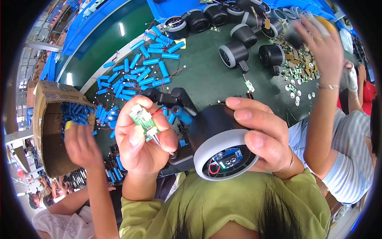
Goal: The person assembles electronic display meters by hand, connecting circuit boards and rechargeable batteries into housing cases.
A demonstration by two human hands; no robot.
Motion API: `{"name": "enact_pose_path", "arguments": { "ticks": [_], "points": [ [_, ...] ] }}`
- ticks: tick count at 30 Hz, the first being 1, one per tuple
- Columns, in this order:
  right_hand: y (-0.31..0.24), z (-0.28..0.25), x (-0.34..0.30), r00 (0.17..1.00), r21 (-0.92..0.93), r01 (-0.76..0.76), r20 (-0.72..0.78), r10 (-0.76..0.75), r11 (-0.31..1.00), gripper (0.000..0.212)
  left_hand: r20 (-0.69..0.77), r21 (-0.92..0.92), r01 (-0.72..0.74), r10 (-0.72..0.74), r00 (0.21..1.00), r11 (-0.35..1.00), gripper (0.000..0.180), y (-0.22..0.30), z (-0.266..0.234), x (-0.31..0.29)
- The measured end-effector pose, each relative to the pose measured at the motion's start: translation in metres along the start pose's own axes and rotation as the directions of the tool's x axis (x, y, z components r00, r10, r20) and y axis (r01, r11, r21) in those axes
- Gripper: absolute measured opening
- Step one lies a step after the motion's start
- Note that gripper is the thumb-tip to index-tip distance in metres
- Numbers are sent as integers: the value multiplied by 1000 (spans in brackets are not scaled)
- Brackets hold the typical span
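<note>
My left hand [137,157] pinches a small green circuit board [144,122] with white connectors and thin wires between thumb and fingers. My right hand [270,133] grips a black round housing [211,124], its grey ring rim [223,139] tilted toward me. Inside the ring sits a small blue display board [230,158] with lit digits and a red wire. Between my hands, beside the housing, is a blue battery cell [184,115] with a red wire running toward my left fingers. Black plastic parts [175,97] lie just behind it.
Many blue battery cells [139,73] are spread over the green table [199,71]. More fill a cardboard box [59,93] at left, near a co-worker's hand [83,145]. Black housings [232,53] stand at the back. Another co-worker's hand [324,47] hovers over piled circuit boards [302,65].
</note>
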State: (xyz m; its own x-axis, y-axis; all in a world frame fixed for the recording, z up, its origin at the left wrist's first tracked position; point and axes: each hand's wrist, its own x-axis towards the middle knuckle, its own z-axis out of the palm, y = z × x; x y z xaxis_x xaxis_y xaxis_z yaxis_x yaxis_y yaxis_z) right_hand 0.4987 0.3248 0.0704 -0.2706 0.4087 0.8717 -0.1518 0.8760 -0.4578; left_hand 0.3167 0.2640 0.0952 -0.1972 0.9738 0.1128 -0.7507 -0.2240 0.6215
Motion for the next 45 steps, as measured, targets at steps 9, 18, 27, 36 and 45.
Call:
{"name": "enact_pose_path", "arguments": {
  "ticks": [9,18,27,36,45],
  "points": [
    [-17,-6,7,1000,5,25,-12,-25,1000,41,62,45,66,-68,996,997,42,6,5,-4],
    [-14,-7,16,998,-34,43,44,-41,999,44,46,74,24,-28,999,997,40,6,2,-3],
    [7,7,15,987,-6,-123,103,123,992,56,-124,120,-3,18,992,993,36,1,-17,9],
    [10,6,14,977,-13,-164,132,165,986,61,-109,108,16,-4,994,994,35,-1,-19,11],
    [12,2,10,958,-15,-212,193,211,977,68,-89,63,41,-35,995,997,33,-2,-21,16]
  ]
}}
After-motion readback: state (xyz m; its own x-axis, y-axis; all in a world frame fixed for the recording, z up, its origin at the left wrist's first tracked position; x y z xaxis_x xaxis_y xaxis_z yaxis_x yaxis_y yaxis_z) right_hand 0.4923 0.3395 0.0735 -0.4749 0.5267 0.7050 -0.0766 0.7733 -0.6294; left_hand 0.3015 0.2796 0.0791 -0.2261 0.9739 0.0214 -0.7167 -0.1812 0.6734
